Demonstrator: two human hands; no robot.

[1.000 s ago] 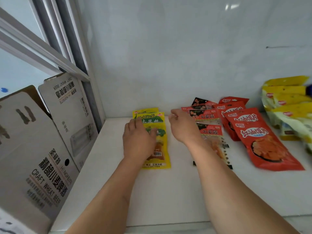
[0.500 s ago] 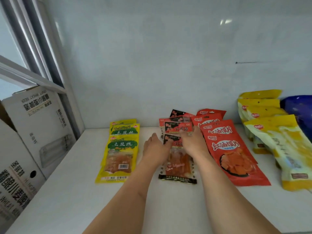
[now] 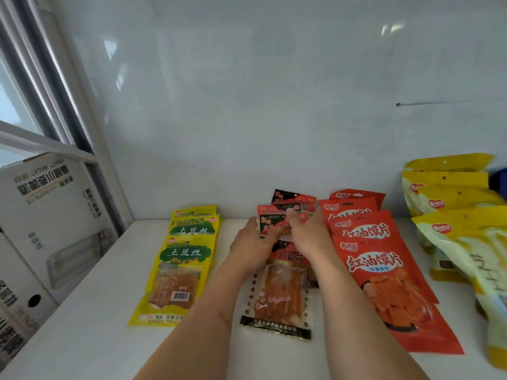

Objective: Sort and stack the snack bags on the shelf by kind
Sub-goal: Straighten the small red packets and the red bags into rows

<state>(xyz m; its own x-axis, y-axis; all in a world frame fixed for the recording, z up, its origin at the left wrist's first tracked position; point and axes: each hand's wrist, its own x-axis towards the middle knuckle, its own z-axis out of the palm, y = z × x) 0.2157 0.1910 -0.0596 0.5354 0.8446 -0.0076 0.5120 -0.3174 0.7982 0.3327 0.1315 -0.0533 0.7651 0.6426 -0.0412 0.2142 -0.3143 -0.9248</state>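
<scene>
On the white shelf [image 3: 90, 319] lie rows of snack bags. At the left is a stack of yellow-green potato-strip bags [image 3: 181, 264]. In the middle is a row of red-and-black gluten-strip bags [image 3: 279, 294]. To their right lie larger red bags [image 3: 384, 272]. Both hands are at the far end of the middle row. My left hand [image 3: 253, 246] grips the left edge of a small red-and-black bag [image 3: 270, 219]. My right hand [image 3: 308, 233] holds the same bag from the right. The bags under my hands are partly hidden.
Large yellow bags [image 3: 463, 215] lie overlapped at the far right, with a dark blue bag [image 3: 500, 181] behind them. White cardboard beer boxes [image 3: 52, 215] stand left of the shelf beside a window frame. A pale wall closes the back.
Both hands left the yellow-green stack and moved right to the middle red-and-black row, then reached farther back along it. The view has shifted right.
</scene>
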